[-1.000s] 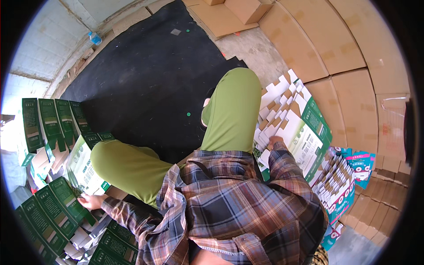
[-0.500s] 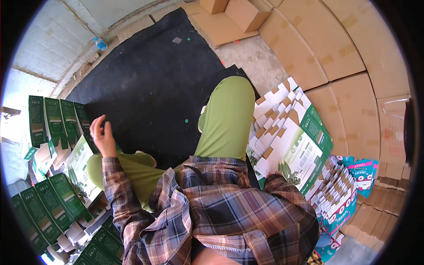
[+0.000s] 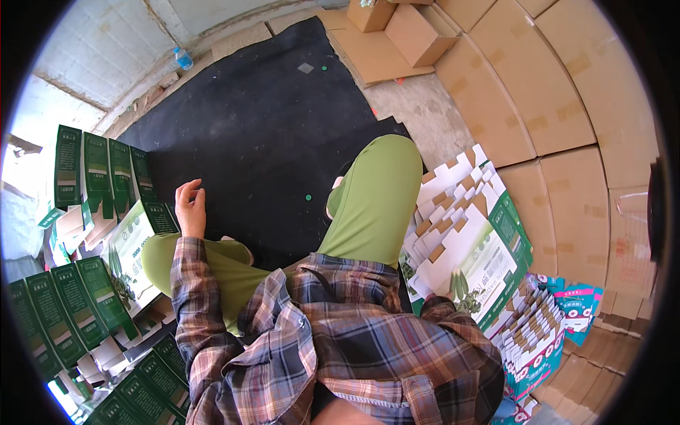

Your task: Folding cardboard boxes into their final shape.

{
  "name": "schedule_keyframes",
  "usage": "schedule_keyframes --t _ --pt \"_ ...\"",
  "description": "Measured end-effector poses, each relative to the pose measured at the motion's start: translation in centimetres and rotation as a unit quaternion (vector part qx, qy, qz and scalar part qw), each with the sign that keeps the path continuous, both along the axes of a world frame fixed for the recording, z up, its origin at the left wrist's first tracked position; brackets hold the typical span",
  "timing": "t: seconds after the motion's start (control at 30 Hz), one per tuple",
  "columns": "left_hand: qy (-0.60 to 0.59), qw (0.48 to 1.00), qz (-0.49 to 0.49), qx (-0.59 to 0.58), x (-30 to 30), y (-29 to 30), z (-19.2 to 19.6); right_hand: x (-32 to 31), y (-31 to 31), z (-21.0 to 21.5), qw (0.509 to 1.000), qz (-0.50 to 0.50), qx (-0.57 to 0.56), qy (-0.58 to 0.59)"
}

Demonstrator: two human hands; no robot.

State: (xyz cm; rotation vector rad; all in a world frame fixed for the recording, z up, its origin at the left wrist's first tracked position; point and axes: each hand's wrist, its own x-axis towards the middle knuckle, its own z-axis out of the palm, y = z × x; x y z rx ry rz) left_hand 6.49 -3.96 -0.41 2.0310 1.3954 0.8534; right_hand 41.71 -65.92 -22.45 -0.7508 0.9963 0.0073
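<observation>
My left hand (image 3: pixel 190 207) is raised above my bent left knee, over the black mat (image 3: pixel 248 113). It holds nothing; its fingers bend loosely, with the thumb apart. Close by on its left stand folded green-and-white cartons (image 3: pixel 95 170). My right hand (image 3: pixel 449 295) reaches to the near edge of a leaning stack of flat, unfolded green-and-white cartons (image 3: pixel 489 265) on my right. Only a sliver of it shows past the plaid sleeve. Its fingers are hidden, so whether it grips a carton cannot be made out.
More green cartons (image 3: pixel 71 312) stand in rows at the lower left. Behind the flat stack is a bundle of teal-and-pink cartons (image 3: pixel 535 347). Large brown boxes (image 3: pixel 524 85) form a wall on the right. An open brown box (image 3: pixel 418 35) sits at the back; a blue bottle (image 3: pixel 183 58) is by the wall.
The whole view has shifted slightly. My left hand has turned a little inward and its fingers are more bent. My right hand stays by the flat cartons.
</observation>
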Motion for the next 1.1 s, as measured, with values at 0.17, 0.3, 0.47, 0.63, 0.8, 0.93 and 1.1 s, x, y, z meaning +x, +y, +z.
schedule_keyframes --t 0.17,0.3,0.47,0.63,0.8,0.93,1.1 --pt "-0.055 0.997 -0.013 -0.044 0.1 0.4 -1.5 2.5 1.0 3.7 0.994 0.064 -0.046 -0.073" --pt "-0.077 0.993 -0.039 -0.086 1.7 0.2 -0.5 8.1 7.6 8.5 0.994 0.051 -0.028 -0.097" --pt "-0.089 0.992 -0.042 -0.081 1.0 0.4 -0.4 8.6 17.8 19.9 0.97 0.181 -0.003 -0.161" --pt "-0.167 0.97 -0.031 -0.173 1.0 0.3 0.2 6.4 24.3 29.0 0.912 0.324 0.082 -0.24" --pt "-0.233 0.948 -0.001 -0.216 0.6 -0.1 2.1 6.5 30.3 34.3 0.853 0.457 0.036 -0.248" --pt "-0.311 0.933 0.004 -0.181 -0.4 -0.3 4.1 8.6 34.2 36.0 0.712 0.662 0.115 -0.204" --pt "-0.453 0.889 -0.063 -0.036 -3.2 0.8 4.9 6.9 41.5 35.6 0.635 0.751 0.121 -0.138"
